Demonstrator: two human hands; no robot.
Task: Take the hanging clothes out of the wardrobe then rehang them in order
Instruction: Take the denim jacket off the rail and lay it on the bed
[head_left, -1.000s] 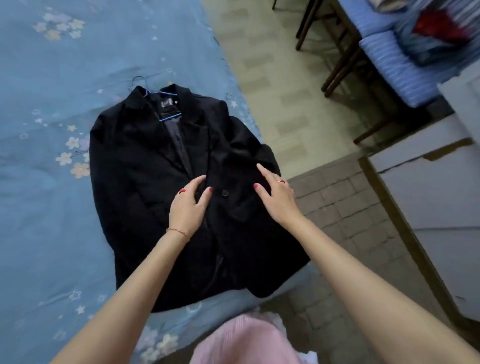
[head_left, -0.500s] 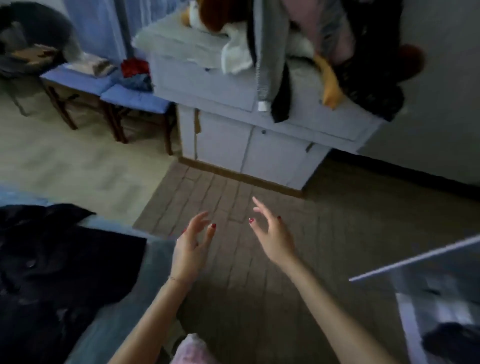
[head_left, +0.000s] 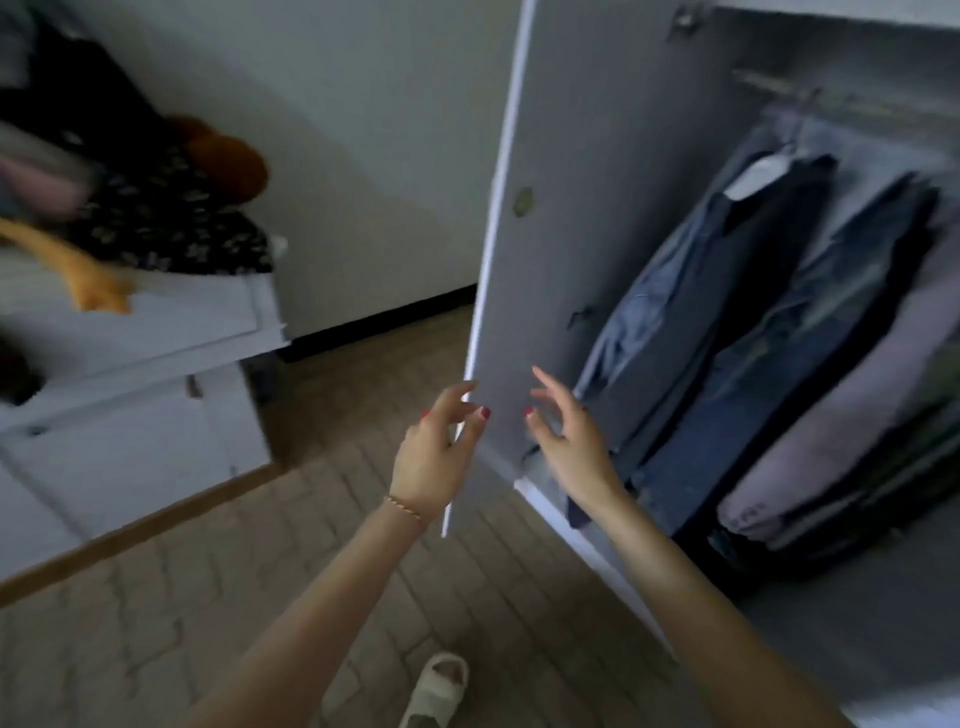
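The wardrobe stands open on the right, its grey door (head_left: 540, 218) swung out toward me. Several garments hang from the rail (head_left: 841, 101): a dark jacket over a blue shirt (head_left: 722, 312), a blue denim piece (head_left: 810, 353) and a pale lilac garment (head_left: 857, 431). My left hand (head_left: 434, 457) hovers at the door's lower edge with relaxed fingers and holds nothing. My right hand (head_left: 569, 436) is raised in front of the door's inner face, fingers spread and empty, just left of the hanging clothes.
A grey cabinet (head_left: 156, 405) on the left carries a pile of clothes and soft toys (head_left: 156, 208). The floor is brown brick-pattern tile (head_left: 156, 623). A foot in a white sandal (head_left: 436, 686) shows at the bottom. Folded items lie in the wardrobe's lower right.
I have turned from the bed, where both hands lay on the black jacket, past the cabinet to the open wardrobe. Both hands are now raised and empty.
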